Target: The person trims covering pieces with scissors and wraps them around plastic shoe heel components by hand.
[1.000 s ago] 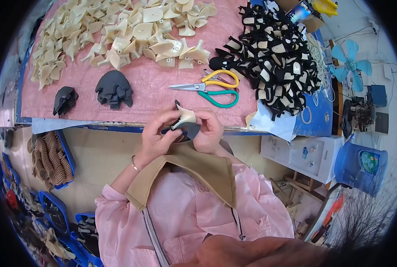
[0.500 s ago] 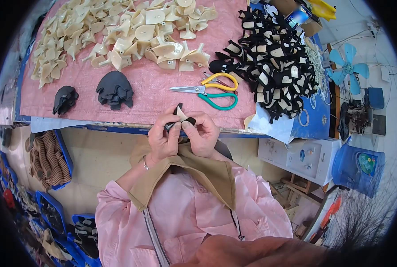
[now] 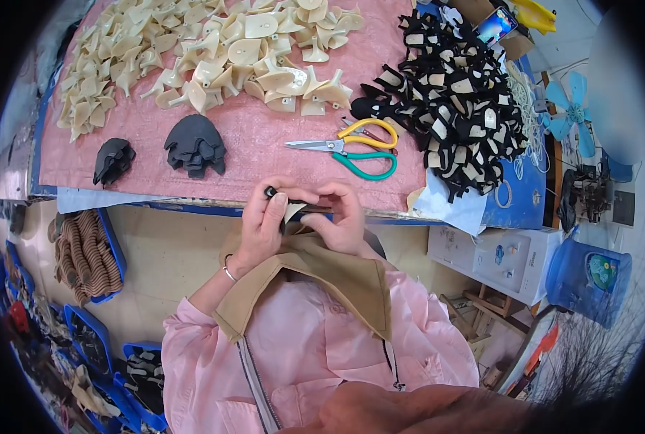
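cream piece [image 3: 293, 211] (black-edged) now nearer the collar [image 3: 348, 282]

The table [image 3: 519, 210] is blue, with a pink sheet [image 3: 257, 134] over most of it. A big heap of cream pieces [image 3: 246, 52] sits by the far edge, from the left to the middle. A heap of black and cream pieces [image 3: 456, 108] is toward the right edge. Yellow and green scissors [image 3: 333, 145] point left, nearer the front edge. A small dark stack [image 3: 113, 162] and a bigger dark stack [image 3: 194, 147] sit near the front left corner. White string [image 3: 534, 137] lies by the right edge.
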Available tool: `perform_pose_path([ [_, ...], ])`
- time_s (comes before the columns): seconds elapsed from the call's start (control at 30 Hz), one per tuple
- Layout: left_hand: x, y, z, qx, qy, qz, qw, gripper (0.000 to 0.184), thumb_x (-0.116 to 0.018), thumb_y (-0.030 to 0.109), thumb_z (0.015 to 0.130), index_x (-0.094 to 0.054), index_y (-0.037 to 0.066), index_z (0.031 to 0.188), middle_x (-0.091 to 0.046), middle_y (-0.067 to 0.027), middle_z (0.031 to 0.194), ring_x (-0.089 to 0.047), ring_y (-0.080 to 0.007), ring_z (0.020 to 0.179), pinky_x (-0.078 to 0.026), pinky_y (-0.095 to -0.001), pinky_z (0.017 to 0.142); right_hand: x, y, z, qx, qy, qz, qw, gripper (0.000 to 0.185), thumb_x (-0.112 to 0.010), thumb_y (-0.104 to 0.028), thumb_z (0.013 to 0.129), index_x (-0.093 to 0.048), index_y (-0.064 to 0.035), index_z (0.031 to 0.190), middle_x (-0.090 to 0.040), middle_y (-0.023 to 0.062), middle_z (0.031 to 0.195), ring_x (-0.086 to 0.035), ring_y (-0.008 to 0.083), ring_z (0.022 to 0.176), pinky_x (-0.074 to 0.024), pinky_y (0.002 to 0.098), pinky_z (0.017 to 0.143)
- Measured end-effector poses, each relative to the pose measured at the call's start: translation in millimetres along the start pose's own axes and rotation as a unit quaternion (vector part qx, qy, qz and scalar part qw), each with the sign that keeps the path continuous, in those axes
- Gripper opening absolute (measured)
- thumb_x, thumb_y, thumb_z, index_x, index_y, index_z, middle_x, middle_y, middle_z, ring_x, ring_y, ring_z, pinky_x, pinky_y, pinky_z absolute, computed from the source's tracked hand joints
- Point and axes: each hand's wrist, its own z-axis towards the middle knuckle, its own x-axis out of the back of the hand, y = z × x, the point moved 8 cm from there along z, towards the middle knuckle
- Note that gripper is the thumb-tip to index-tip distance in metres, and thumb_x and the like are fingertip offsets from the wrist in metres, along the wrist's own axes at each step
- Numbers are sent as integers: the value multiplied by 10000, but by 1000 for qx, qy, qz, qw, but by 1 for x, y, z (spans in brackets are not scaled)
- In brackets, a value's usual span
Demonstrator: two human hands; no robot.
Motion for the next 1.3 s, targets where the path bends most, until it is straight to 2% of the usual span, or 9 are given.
perform_pose_path([
  [0.23, -1, -3, 3, -53, -55, 7, 997, 284, -385, 222, 969, -483, -33, 1047, -588, -162, 1087, -388, -221, 1201, -309, -371, 1013, -22, 21, -1, -119, -44, 211, 969, 458, -610, 90, 763, -415, 4, 1167, -561, 108, 1086, -568, 172, 988, -460, 301, 857],
  [0.37, 1, 2, -2, -20, -11, -34, 999, 336, -379, 242, 971, -483, -47, 1106, -510, -174, 1206, -405, -219, 1183, -311, -362, 1008, -21, 24, -1, -103, -59, 254, 960, 423, -593, 109, 771, -445, 22, 1157, -559, 115, 1087, -569, 176, 990, -459, 299, 863],
  [0.67, 18, -28, -9, 113, -43, -63, 991, 353, -375, 244, 974, -499, -43, 1138, -462, -166, 1269, -492, -201, 1079, -371, -306, 946, -22, 25, -6, -84, -66, 197, 975, 255, -627, 100, 754, -584, 8, 988, -569, 87, 978, -571, 159, 939, -469, 282, 807],
  [0.77, 8, -10, -4, 65, -58, -53, 995, 347, -399, 234, 966, -494, -26, 1177, -437, -166, 1312, -485, -210, 1120, -368, -312, 964, -20, 24, -3, -51, -68, 145, 986, 267, -657, 79, 738, -587, 1, 983, -572, 99, 991, -579, 166, 910, -478, 288, 788],
  [0.87, 2, 3, -4, 132, -53, -93, 986, 342, -450, 204, 946, -485, -19, 1203, -417, -162, 1337, -453, -223, 1179, -345, -325, 999, -17, 7, 1, 10, -61, 116, 991, 265, -686, 54, 717, -602, -12, 960, -588, 98, 967, -588, 177, 875, -479, 288, 768],
  [0.93, -3, 6, -6, 136, -125, -53, 981, 349, -491, 158, 922, -474, -19, 1222, -417, -157, 1337, -426, -232, 1215, -319, -335, 1025, -15, 5, 0, 29, -62, 34, 997, 246, -702, 40, 702, -618, -24, 924, -607, 86, 924, -596, 179, 851, -477, 282, 743],
  [1.07, 8, -8, -18, 162, -80, -18, 983, 336, -508, 99, 908, -479, -17, 1222, -469, -139, 1292, -498, -168, 1093, -400, -300, 935, -14, 1, 0, 27, -59, 40, 997, 233, -715, 32, 684, -634, -32, 893, -618, 70, 887, -599, 175, 830, -473, 276, 717],
  [1.13, 8, -8, -19, 137, -61, 1, 989, 317, -514, 104, 908, -498, -19, 1200, -502, -135, 1254, -510, -156, 1055, -415, -293, 909, -14, -10, -1, 93, -63, -19, 993, 238, -721, 31, 668, -641, -28, 885, -621, 73, 886, -600, 173, 811, -473, 269, 709],
  [1.3, 14, -10, -19, 159, 18, -51, 986, 259, -543, 136, 902, -567, -23, 1106, -575, -137, 1154, -543, -160, 1009, -443, -298, 876, -11, -5, -1, 31, -77, 24, 996, 247, -727, 23, 662, -642, -7, 892, -620, 85, 889, -596, 185, 827, -468, 280, 732],
])
